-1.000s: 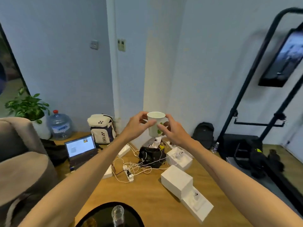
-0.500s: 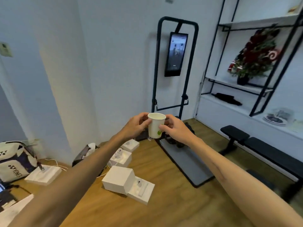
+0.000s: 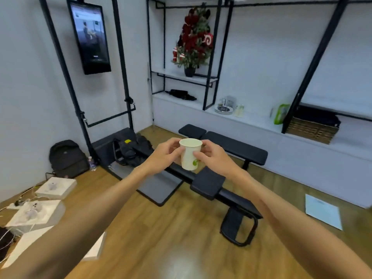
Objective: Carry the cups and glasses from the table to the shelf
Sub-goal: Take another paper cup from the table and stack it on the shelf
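I hold a white paper cup (image 3: 189, 153) with a small green mark upright in front of me, at chest height. My left hand (image 3: 165, 155) grips its left side and my right hand (image 3: 214, 156) grips its right side, fingers wrapped round the wall. The cup's open mouth faces up and looks empty. Beyond it, along the far wall, runs the white shelf (image 3: 253, 122) in a black metal frame. A plate with a glass item (image 3: 225, 106) stands on that shelf.
A black weight bench (image 3: 223, 146) stands on the wooden floor between me and the shelf. A screen on a black stand (image 3: 89, 35) is at the left. White boxes (image 3: 54, 188) and cables lie at lower left. A wicker basket (image 3: 312, 128) and a red-flowered plant (image 3: 194, 39) sit on the shelf.
My view has swung to the right, away from the boxes and cables and onto the shelf and bench. Both hands still hold the cup the same way.
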